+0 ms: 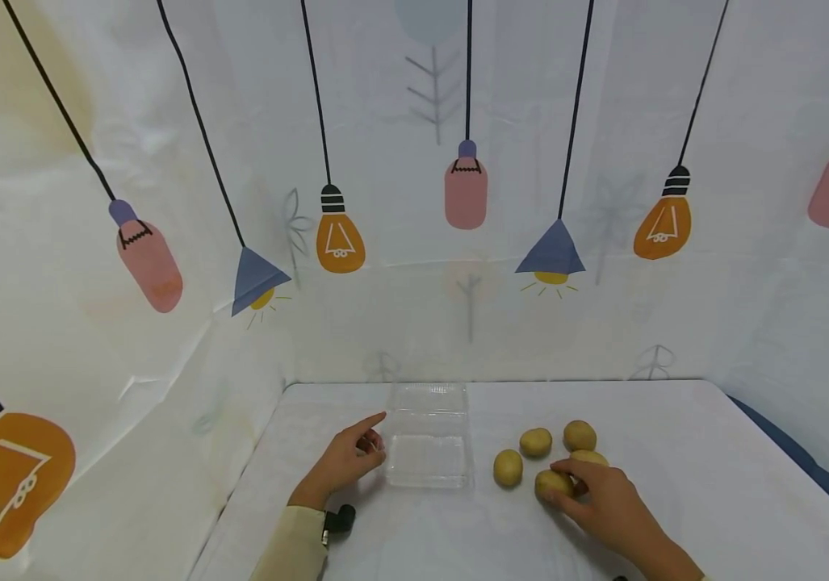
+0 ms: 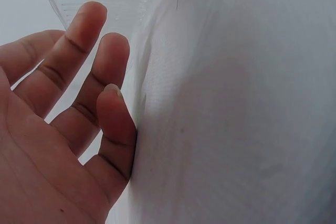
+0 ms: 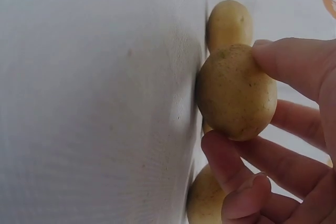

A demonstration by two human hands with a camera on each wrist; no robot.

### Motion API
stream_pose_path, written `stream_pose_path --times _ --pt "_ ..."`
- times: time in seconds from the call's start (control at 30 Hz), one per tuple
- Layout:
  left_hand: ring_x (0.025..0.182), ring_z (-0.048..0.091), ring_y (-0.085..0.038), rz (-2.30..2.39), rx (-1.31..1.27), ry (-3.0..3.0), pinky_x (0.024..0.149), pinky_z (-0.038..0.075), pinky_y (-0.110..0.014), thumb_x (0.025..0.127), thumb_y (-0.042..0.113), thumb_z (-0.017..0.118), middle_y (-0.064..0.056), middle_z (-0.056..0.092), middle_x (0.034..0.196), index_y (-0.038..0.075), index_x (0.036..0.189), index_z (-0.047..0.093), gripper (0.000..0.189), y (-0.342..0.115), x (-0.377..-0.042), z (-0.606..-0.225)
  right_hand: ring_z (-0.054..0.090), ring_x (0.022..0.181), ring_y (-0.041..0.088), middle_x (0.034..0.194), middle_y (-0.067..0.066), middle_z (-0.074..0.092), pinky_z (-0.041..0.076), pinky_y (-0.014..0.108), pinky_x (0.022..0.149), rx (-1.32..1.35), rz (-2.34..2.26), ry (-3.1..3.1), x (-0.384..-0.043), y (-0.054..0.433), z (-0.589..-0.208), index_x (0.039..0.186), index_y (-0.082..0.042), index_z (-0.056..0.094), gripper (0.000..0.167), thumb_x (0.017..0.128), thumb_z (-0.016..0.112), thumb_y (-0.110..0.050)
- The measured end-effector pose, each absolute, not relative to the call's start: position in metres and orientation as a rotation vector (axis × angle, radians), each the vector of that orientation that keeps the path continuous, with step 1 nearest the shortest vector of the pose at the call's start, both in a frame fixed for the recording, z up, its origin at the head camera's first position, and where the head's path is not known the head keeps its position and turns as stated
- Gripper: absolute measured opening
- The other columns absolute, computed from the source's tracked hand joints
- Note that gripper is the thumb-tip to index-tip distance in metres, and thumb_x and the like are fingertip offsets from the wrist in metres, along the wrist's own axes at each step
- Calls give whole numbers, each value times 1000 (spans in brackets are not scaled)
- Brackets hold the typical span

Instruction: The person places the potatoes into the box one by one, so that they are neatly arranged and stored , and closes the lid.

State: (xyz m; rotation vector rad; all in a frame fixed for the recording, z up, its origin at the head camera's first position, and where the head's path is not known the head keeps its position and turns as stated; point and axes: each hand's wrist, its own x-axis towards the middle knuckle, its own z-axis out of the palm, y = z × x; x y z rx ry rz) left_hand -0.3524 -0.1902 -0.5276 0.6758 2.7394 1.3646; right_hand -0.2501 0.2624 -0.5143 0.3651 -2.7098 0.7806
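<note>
My right hand (image 1: 609,507) pinches a yellow-skinned potato (image 1: 550,485) between thumb and fingers. In the right wrist view this potato (image 3: 236,95) appears against the white tabletop, or very close to it. Several more potatoes lie around it, among them one to its left (image 1: 508,468) and one farther back (image 1: 579,436). A clear plastic container (image 1: 427,461) with its lid (image 1: 429,399) laid back stands left of the potatoes. At the container's left side is my left hand (image 1: 344,461), its fingers loosely bent with nothing held; whether they touch the plastic I cannot tell.
The white-covered table (image 1: 501,541) ends at a white cloth wall (image 1: 385,323) printed with hanging lamps. Another cloth wall (image 1: 131,436) rises along the left side. A dark band (image 1: 806,460) runs beyond the table's right edge.
</note>
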Motion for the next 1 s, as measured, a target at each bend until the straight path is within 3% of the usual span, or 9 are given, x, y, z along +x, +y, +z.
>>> stream_pose_path --times 0.23,0.6,1.0 --pt "93 61 -17 1364 700 2724 82 52 -32 96 20 78 3 64 104 10 160 46 72 -192 -352 -528 64 80 -2 94 -19 68 55 27 72 351 826 -2748 -250 263 -513 115 -17 77 42 85 90 -42" --pt "94 61 -17 1359 733 2701 82 53 -31 97 24 78 1 64 106 9 161 46 73 -192 -350 -526 65 78 -3 106 -10 73 56 24 70 358 894 -2787 -252 264 -515 120 -15 74 45 85 91 -37" --pt "96 62 -17 1378 730 2659 81 52 -31 96 28 80 2 64 108 9 160 46 75 -193 -354 -528 66 80 -1 103 -12 70 56 25 70 429 920 -2757 -251 266 -517 120 -13 74 49 86 89 -44"
